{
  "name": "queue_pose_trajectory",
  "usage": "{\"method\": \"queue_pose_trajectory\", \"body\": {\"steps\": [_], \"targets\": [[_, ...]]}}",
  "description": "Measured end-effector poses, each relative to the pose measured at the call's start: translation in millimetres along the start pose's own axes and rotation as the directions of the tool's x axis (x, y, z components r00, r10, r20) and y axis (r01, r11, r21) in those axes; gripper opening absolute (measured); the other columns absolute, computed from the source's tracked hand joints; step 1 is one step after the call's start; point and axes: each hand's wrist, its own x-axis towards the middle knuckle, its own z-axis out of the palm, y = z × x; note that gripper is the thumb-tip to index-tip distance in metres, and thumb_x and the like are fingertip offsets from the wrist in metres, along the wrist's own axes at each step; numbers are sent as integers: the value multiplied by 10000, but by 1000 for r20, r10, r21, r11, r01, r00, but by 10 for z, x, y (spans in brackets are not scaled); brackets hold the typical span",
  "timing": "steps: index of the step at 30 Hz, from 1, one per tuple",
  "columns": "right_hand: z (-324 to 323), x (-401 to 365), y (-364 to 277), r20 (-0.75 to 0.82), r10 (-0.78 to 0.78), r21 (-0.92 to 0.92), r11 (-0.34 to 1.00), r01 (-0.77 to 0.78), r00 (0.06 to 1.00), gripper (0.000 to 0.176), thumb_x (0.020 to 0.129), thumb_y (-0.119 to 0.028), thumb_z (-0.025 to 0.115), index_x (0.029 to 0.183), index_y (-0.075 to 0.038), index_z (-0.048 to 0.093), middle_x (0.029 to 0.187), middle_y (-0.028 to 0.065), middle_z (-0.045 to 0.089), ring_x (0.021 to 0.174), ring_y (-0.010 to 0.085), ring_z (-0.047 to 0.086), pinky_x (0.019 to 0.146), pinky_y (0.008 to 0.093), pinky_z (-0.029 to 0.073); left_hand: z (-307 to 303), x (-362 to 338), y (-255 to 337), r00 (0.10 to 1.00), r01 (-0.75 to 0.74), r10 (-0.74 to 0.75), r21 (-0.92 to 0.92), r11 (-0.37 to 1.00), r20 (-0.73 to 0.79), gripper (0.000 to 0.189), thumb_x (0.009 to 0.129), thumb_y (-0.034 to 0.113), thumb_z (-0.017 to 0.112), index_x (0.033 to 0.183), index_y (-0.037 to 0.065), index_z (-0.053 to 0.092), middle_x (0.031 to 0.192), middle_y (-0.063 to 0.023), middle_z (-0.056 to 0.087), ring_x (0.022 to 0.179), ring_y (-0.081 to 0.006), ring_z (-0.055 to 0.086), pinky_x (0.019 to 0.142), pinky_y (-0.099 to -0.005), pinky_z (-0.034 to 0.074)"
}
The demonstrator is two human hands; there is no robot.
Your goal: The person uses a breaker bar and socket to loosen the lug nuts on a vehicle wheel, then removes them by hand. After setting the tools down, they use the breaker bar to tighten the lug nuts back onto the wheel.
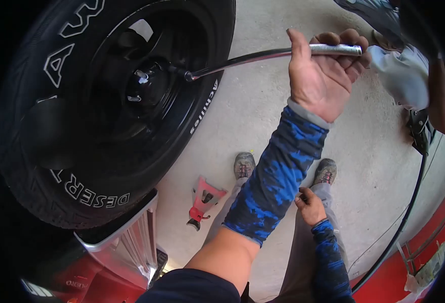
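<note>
My left hand is raised at upper right with the palm toward me. Its fingers curl behind the silver handle of a breaker bar, and the thumb lies over the shaft. Leftward, the bar's jointed head sits in front of the wheel, among the shiny metal parts at its centre. The black tire carries white letters. Lower down, my right hand is beside my right leg with its fingers curled in. Whatever those fingers may hold is hidden.
A red jack stand is on the concrete floor, left of my shoes. A silver-edged step and red bodywork fill the lower left. Another person is close at upper right. A black hose curves down the right side.
</note>
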Motion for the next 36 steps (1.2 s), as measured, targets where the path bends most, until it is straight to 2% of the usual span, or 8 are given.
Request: {"method": "queue_pose_trajectory", "body": {"steps": [3,8,12,18,23,29,32,36], "targets": [[10,145,123,-31,64,-98,993,-67,997,426,875,-205,653,1224,29,586,914,207,686,875,347,666,802,414,517,580,-925,411,962,189,-181,-21,982,205,516,1013,589,299,890,134,509,834,7,615,955,-257,606,936,-488,439],[14,171,-3,-18,1,-65,998,-3,1000,419,865,-206,656,1200,39,596,896,211,690,849,358,670,781,421,520,744,-2612,1409,605,627,-336,172,760,-722,310,1041,399,429,1017,95,487,553,45,383,488,-148,462,507,-340,415],[16,169,84,46,-2,-72,997,5,999,428,865,-200,657,1213,39,587,882,211,685,856,357,668,773,420,521,-501,-3244,1905,747,664,632,257,-702,-207,264,968,241,576,1077,25,471,709,-152,634,658,-379,637,604,-472,494],[-166,165,-10,100,0,-86,996,8,995,433,868,-208,658,1217,36,580,976,234,668,866,367,661,792,424,523,-3267,-1444,1916,280,843,899,534,-63,-337,526,992,377,491,1277,-63,451,1194,-321,594,1057,-441,614,918,-493,491],[-289,227,103,80,-36,-189,981,50,996,452,864,-211,660,1235,31,568,1051,245,650,915,368,653,804,429,520,-2063,704,-57,883,-73,306,542,837,-355,472,1003,541,425,1061,76,483,1022,-137,611,992,-312,573,948,-549,424],[-259,240,86,31,-31,-235,971,37,999,451,870,-220,649,1239,27,567,1066,248,649,970,371,644,838,430,513,322,-655,-27,980,-5,17,-58,998,198,486,1040,477,352,1227,69,537,548,59,450,596,-147,529,767,-379,446],[-182,253,124,40,-73,-238,968,80,997,456,872,-233,649,1238,26,566,1077,248,648,969,375,646,845,444,512,288,-1872,485,898,358,-310,111,927,-312,471,1046,467,354,1156,46,535,514,58,398,471,-120,448,628,-356,427],[-98,177,191,95,-11,-206,978,30,995,466,868,-237,658,1239,29,567,1063,241,652,956,373,648,846,442,512,-307,-2721,1032,380,669,533,623,406,-756,336,1005,394,534,926,67,517,559,55,364,420,-76,327,445,-268,341]]}}
